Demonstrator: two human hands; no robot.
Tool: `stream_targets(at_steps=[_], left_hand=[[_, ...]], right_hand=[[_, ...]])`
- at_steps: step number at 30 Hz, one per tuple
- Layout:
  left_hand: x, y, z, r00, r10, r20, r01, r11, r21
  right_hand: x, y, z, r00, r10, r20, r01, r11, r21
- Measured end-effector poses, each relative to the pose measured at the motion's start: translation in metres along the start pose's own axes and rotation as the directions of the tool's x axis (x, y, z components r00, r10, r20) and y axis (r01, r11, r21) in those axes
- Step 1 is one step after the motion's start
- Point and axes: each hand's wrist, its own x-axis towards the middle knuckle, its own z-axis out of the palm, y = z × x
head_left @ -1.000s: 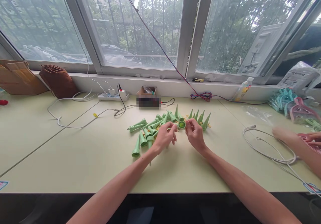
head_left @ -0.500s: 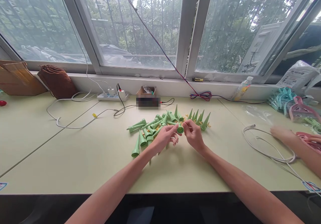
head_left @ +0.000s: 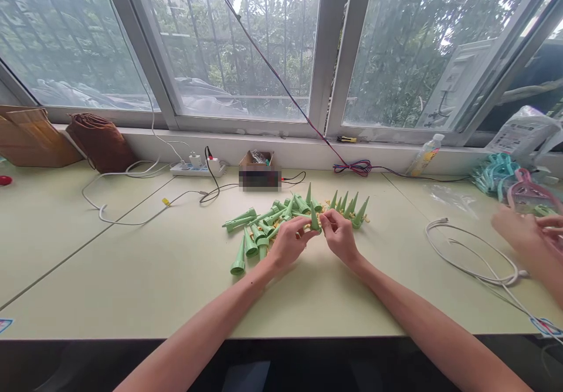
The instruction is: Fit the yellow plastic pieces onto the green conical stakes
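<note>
My left hand (head_left: pixel 289 241) pinches a green plastic watering spike (head_left: pixel 314 218), a cone held with its tip upward. My right hand (head_left: pixel 340 237) has its thumb and fingers pressed together against the spike's right side; what they pinch is too small and hidden to make out. Behind and left of my left hand lies a loose pile of similar green spikes (head_left: pixel 250 245) with yellow bits among them. Several more spikes (head_left: pixel 347 207) stand tip-up beyond my right hand, with small yellow valves (head_left: pixel 366 218) at their bases.
At the right, a co-worker's hands (head_left: pixel 516 231) are blurred near pink and teal plastic items (head_left: pixel 495 175). A coiled white cable (head_left: pixel 472 269) lies before them. Along the back are a power strip (head_left: pixel 197 169), a small box (head_left: pixel 259 160) and a bottle (head_left: pixel 426 154).
The spike in my left hand has turned from its open end facing me to tip upward. My right hand stays nearly in place. The co-worker's hand has moved right.
</note>
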Motion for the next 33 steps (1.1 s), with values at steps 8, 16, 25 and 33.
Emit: stream_targets(at_steps=[8,16,25,33], left_hand=[[0.003,0.006,0.0,0.997,-0.08,-0.001,0.08,0.992,-0.095],[0.005,0.008,-0.002,0.978,-0.198,0.057,0.206,0.944,-0.258],[0.005,0.009,0.0,0.965,-0.225,0.138,0.26,0.898,-0.356],[0.006,0.006,-0.001,0.956,-0.215,0.201,0.279,0.876,-0.392]], right_hand=[[-0.001,0.005,0.001,0.999,0.018,0.035,-0.019,0.999,0.041],[-0.003,-0.002,0.002,0.994,-0.064,0.084,0.061,0.998,0.029],[-0.006,-0.005,0.004,0.989,-0.125,0.079,0.133,0.986,-0.098],[-0.006,-0.009,0.006,0.984,-0.171,0.059,0.177,0.974,-0.142]])
